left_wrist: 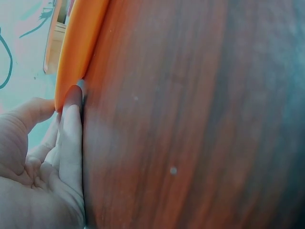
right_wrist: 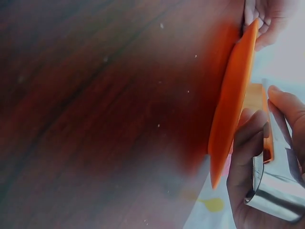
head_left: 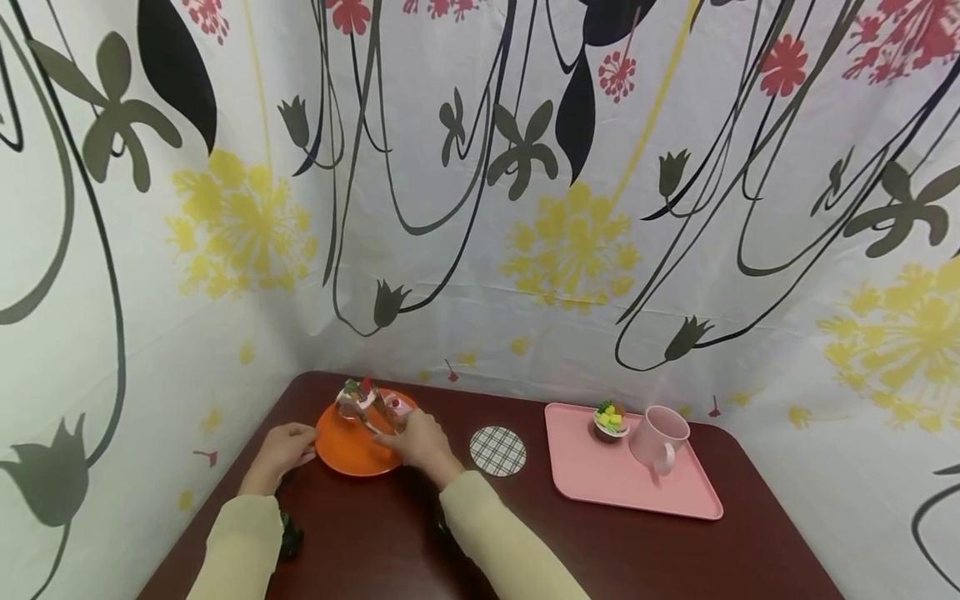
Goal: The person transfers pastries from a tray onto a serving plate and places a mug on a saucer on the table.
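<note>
An orange plate [head_left: 352, 450] lies at the table's far left. My left hand [head_left: 287, 450] holds the plate's left rim; in the left wrist view its thumb [left_wrist: 40, 110] meets the rim and its fingers reach beneath the edge. Over the plate, my right hand [head_left: 422, 442] grips shiny metal tongs [right_wrist: 281, 193], whose bent end shows in the right wrist view. The tongs' blades stand at a cake slice [head_left: 366, 393] with green and red topping, tilted over the plate's back. Beside it, partly behind the right hand, is a pink-topped cake piece [head_left: 399, 406].
A round checked coaster [head_left: 498, 451] lies right of the plate. Further right, a pink tray [head_left: 600, 479] carries a pink mug [head_left: 658, 437] and a small cup dessert [head_left: 611, 421] with yellow pieces. Patterned curtains [head_left: 480, 250] hang along the table's back and sides.
</note>
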### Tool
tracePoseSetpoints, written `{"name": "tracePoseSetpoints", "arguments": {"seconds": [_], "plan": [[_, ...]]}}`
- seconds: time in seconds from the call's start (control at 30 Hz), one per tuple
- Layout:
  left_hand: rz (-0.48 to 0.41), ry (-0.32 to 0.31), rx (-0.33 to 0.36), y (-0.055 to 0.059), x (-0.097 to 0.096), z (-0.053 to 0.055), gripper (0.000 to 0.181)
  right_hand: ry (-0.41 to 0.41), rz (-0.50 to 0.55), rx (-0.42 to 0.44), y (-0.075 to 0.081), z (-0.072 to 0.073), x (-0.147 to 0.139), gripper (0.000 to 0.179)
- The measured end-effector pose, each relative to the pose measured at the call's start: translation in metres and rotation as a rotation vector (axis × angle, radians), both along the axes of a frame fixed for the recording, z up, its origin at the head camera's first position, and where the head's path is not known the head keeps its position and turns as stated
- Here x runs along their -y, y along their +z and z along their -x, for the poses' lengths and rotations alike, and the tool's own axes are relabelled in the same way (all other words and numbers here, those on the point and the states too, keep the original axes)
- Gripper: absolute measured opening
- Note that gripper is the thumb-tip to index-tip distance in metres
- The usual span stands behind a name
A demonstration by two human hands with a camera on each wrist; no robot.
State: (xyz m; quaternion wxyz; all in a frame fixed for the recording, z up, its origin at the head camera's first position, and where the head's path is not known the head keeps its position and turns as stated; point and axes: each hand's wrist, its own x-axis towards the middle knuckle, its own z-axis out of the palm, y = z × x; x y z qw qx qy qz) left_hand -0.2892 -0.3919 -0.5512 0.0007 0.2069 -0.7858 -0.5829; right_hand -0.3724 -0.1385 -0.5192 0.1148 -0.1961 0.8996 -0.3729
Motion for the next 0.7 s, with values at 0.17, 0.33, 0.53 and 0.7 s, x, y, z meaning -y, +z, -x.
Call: {"name": "tracePoseSetpoints", "arguments": {"seconds": [0.17,0.33,0.53,0.7], "plan": [[-0.001,0.008,0.006,0.0001,-0.0025,0.0019,0.051,0.002,-0.021,-0.05,-0.0007,-0.0013,0.0015,0.053],[0.005,0.005,0.012,-0.0023,-0.0033,0.0016,0.051,0.012,-0.023,-0.047,0.0011,-0.0027,0.0008,0.048],[0.002,0.009,0.007,-0.0026,-0.0014,0.0029,0.051,0.016,-0.021,-0.027,0.0015,-0.0035,0.0013,0.048],[-0.012,0.012,0.002,-0.0027,0.0008,0.0025,0.051,0.011,-0.007,0.009,0.0028,-0.0052,0.0016,0.053]]}}
